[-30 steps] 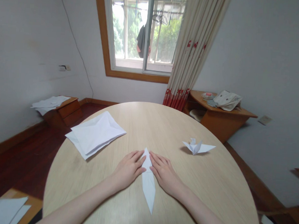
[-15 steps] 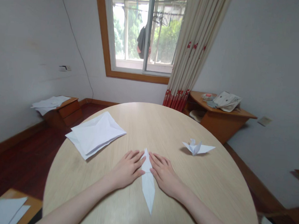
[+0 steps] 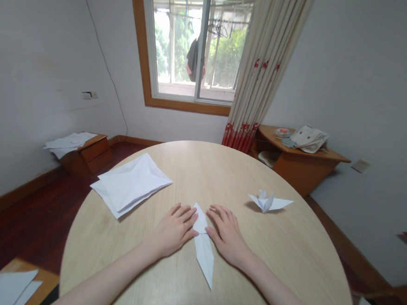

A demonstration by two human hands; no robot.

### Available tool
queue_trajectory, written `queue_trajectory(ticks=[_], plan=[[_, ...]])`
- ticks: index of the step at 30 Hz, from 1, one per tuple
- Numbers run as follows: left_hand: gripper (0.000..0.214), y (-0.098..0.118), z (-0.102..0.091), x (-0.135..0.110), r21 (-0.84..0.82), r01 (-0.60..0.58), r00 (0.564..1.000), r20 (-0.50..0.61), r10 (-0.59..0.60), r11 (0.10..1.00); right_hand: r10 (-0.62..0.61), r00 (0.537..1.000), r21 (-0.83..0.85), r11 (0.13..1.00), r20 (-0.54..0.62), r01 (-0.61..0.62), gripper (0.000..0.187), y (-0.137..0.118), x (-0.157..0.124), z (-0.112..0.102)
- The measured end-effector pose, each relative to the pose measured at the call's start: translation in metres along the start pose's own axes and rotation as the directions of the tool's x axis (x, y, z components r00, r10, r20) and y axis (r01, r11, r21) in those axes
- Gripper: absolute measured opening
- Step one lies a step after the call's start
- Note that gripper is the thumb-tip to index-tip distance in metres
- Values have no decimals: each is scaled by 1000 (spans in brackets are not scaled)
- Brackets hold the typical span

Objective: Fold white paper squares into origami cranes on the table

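A narrow, pointed piece of folded white paper (image 3: 204, 250) lies on the round wooden table (image 3: 202, 171), its lower tip slanting to the right. My left hand (image 3: 175, 229) rests flat at its left side, with fingertips and thumb on the paper's edge. On the other side, my right hand (image 3: 227, 235) lies with fingers apart; its thumb is at the paper's right edge and its other fingertips are a little away from it. A folded paper crane (image 3: 266, 202) stands on the table to the right.
White paper sheets (image 3: 135, 182) with creases lie at the table's left. A small brown cabinet (image 3: 97, 154) stands beyond it, and a wooden desk (image 3: 304, 155) with papers stands at the back right. More sheets (image 3: 2, 287) lie on a surface at lower left.
The folded paper has turned slightly, its lower tip swinging right and its upper tip left. My right fingers have moved right, off the paper's upper edge. My left hand has barely moved.
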State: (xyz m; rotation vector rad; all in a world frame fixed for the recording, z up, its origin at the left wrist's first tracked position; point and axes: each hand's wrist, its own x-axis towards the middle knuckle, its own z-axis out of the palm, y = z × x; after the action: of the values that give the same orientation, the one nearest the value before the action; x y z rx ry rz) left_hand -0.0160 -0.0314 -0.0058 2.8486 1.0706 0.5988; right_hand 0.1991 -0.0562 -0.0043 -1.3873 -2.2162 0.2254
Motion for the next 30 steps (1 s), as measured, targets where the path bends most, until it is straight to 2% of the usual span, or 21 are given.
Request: queue_trajectory(ticks=[3,9,18,24,26,30], plan=[[42,2,0,1,-2,16,1000,-25,-16,1000,36,999,20,999,-26,-35,17,-2,0,-2],[40,4,0,2,5,73,997,-18,-73,997,34,998,76,996,50,-37,26,-6,1,-4],[38,4,-1,1,-48,59,997,-45,-61,997,45,997,217,974,67,-58,22,-7,2,-9],[30,9,-6,3,-251,44,987,-139,-81,967,1,999,388,922,32,-13,25,-8,2,-13],[28,12,-9,2,-334,35,989,-123,-80,942,-25,1000,427,904,19,14,25,-10,2,-14],[26,17,-13,1,-503,113,985,-54,-161,857,-57,998,481,875,-2,51,24,-15,1,-18]])
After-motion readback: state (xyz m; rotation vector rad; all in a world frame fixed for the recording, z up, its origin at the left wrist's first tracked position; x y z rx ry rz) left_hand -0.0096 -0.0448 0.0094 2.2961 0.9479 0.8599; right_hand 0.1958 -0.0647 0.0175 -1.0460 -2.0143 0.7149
